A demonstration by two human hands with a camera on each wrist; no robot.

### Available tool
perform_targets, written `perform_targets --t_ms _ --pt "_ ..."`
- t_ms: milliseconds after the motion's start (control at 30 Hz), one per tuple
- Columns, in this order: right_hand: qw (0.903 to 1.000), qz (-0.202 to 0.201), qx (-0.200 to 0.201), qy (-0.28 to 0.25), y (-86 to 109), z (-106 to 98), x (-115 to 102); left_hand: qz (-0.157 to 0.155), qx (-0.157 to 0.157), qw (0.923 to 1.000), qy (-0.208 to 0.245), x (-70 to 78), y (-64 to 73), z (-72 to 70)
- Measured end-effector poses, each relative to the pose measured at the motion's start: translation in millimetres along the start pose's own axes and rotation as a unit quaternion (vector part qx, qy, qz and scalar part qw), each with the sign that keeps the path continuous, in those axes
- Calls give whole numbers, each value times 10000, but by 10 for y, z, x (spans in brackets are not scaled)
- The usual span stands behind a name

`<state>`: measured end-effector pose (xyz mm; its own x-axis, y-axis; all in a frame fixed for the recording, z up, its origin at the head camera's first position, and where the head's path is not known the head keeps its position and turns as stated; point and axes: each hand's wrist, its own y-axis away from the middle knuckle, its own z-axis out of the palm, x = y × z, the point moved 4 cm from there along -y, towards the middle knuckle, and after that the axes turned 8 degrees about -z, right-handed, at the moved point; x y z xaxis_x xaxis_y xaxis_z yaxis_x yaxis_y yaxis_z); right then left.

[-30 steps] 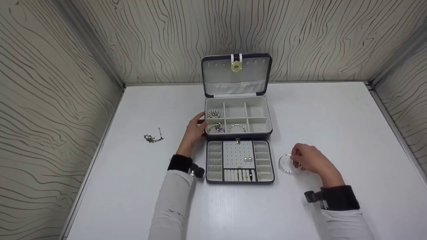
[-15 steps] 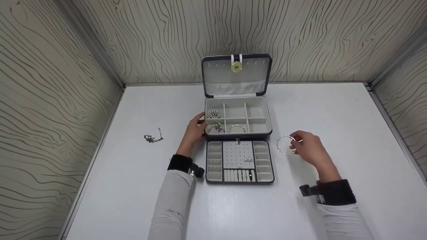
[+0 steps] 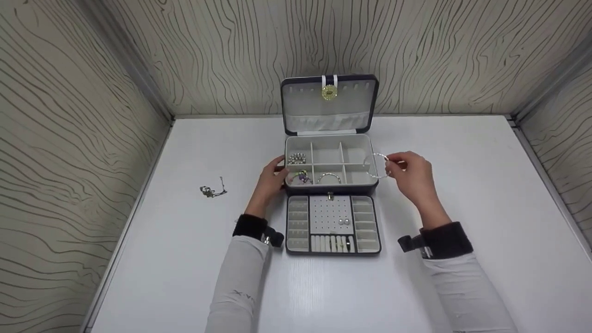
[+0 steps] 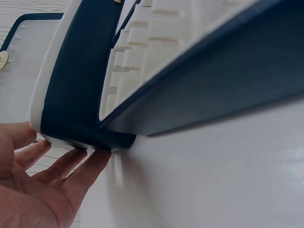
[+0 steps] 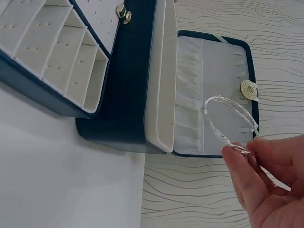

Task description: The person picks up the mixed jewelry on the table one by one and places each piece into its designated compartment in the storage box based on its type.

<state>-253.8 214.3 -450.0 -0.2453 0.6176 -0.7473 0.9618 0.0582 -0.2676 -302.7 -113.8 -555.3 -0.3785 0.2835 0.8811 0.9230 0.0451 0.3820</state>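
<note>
Carefully, the right hand [image 3: 412, 175] holds a thin silver bangle [image 5: 217, 135], pinched between the thumb and the fingertips at one side of the ring. This bangle is in the air at the right edge of the jewellery box [image 3: 319, 189], and in the head view a part of it overlaps the right compartments. I cannot tell how high above the rim it is. The left hand [image 3: 269, 178] is at the opposite side of the box; its fingers are spread and extended, and their tips touch the dark side wall, while the thumb is near the pale rim. The lid [image 3: 326, 106] stands upright behind, with a round golden ornament [image 3: 329, 92] at its upper edge. Of the six compartments, the back left one contains a grey beaded piece [image 3: 297, 159], the front left one a purple and green piece [image 3: 303, 176], and the front middle one another bangle [image 3: 329, 174]. Directly before the box lies a lower tray [image 3: 333, 253], where two round studs [image 3: 344, 221] sit on a panel with small holes. A tangled chain [image 3: 212, 191] lies apart on the white table [image 3: 162, 259], to the left of the left hand. Both wrists wear black bands [image 3: 249, 226] over light sleeves [image 3: 238, 277].
</note>
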Motion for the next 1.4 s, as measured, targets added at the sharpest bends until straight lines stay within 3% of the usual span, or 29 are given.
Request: perform_targets --t_ms 200,400,600,833,1200,1400 --pt "9988 -306 259 295 -197 127 -47 74 28 9999 -67 7 4 -1" --pt "9944 -463 -22 954 -285 310 24 70 -22 9999 -69 13 -4 -6" --pt "9913 -425 -270 1214 -294 422 124 38 -140 9999 62 25 -6 -6" --pt "9829 -658 -397 1675 -275 524 177 74 -173 9998 61 20 -15 -11" --pt "9758 -931 -806 1808 -271 700 255 22 -165 9998 87 -5 -18 -7" --pt "9638 -1285 -790 2201 -289 734 255 53 -138 9999 43 12 1 -16"
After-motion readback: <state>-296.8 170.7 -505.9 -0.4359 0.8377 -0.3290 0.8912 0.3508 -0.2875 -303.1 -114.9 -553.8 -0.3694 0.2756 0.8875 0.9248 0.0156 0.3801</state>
